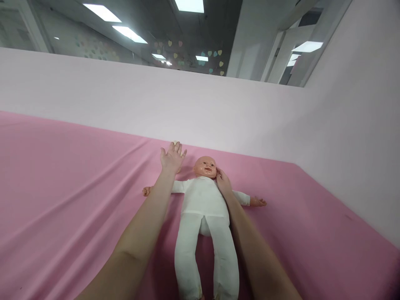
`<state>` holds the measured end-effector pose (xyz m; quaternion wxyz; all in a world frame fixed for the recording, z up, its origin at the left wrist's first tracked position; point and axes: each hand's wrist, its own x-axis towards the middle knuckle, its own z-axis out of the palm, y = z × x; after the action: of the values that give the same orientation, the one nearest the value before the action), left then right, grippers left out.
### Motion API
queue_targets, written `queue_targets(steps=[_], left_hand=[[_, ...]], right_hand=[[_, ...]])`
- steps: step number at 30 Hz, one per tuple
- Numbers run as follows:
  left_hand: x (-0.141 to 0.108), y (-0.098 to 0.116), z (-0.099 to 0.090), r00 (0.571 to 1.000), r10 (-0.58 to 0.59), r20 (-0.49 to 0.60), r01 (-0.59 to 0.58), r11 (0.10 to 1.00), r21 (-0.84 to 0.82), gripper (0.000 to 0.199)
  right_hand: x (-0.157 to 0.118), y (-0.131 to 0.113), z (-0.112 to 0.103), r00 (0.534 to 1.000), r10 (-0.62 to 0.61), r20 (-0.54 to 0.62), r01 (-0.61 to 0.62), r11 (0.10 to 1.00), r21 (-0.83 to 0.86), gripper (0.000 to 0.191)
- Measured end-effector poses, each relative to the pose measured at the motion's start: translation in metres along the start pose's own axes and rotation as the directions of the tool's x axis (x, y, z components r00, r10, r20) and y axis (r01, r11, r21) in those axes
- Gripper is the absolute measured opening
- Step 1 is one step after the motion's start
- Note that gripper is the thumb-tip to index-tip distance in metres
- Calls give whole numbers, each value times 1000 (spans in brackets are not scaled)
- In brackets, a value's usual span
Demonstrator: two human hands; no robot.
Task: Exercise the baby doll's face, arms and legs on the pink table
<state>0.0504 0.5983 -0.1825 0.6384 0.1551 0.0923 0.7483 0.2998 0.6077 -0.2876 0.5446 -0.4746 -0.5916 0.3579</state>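
A baby doll (pixel 204 200) with a white cloth body lies on its back on the pink sheet (pixel 93 175), arms spread and head toward the wall. My left hand (pixel 172 158) is raised left of the doll's head, fingers apart, apparently holding nothing. Behind its fingertips shows a small part of a pale object (pixel 175 142), mostly hidden. My right hand (pixel 223 181) lies along the doll's cheek and neck on the right side, its fingertips touching the head. The fingers of that hand are close together. My left forearm passes over the doll's outstretched arm.
A white wall (pixel 187 108) stands just beyond the sheet and continues down the right side. Above it, a window (pixel 187 41) with heart-shaped stickers shows ceiling lights and a door frame. Folds run across the sheet on the left.
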Motion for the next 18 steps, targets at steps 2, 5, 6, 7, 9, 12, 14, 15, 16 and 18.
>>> queue_targets(steps=[2, 5, 6, 7, 9, 12, 14, 15, 16, 18], left_hand=[[0, -2, -2, 1000, 6, -6, -6, 1000, -5, 61], [2, -2, -6, 1000, 12, -9, -12, 1000, -10, 59], [2, -1, -7, 1000, 10, -7, -10, 1000, -9, 59], [3, -1, -8, 1000, 8, -2, -8, 1000, -9, 59], [3, 0, -8, 1000, 5, 10, -5, 1000, -15, 58], [2, 2, -5, 1000, 4, 19, -4, 1000, -23, 57], [1, 3, -2, 1000, 5, 18, -5, 1000, -17, 57], [0, 3, -1, 1000, 6, 17, -5, 1000, -14, 57], [0, 3, 0, 1000, 6, 16, -6, 1000, -12, 56], [-1, 3, 1, 1000, 7, 17, -7, 1000, -9, 55]], right_hand=[[-1, -2, 0, 1000, 4, -1, -4, 1000, -8, 48], [-4, -10, -1, 1000, 16, -4, -16, 998, -55, 47], [-5, -13, -2, 1000, 20, -4, -21, 997, -74, 47], [-7, -16, -2, 1000, 27, -7, -28, 996, -90, 48], [-8, -20, -2, 999, 38, -12, -39, 994, -107, 48], [-9, -22, -2, 999, 33, -10, -34, 995, -97, 48], [-9, -21, -1, 1000, 25, -10, -26, 996, -84, 47], [-9, -21, -1, 1000, 25, -12, -26, 996, -82, 47], [-8, -20, -1, 1000, 26, -14, -27, 996, -82, 47], [-8, -19, -2, 999, 34, -13, -35, 996, -87, 47]])
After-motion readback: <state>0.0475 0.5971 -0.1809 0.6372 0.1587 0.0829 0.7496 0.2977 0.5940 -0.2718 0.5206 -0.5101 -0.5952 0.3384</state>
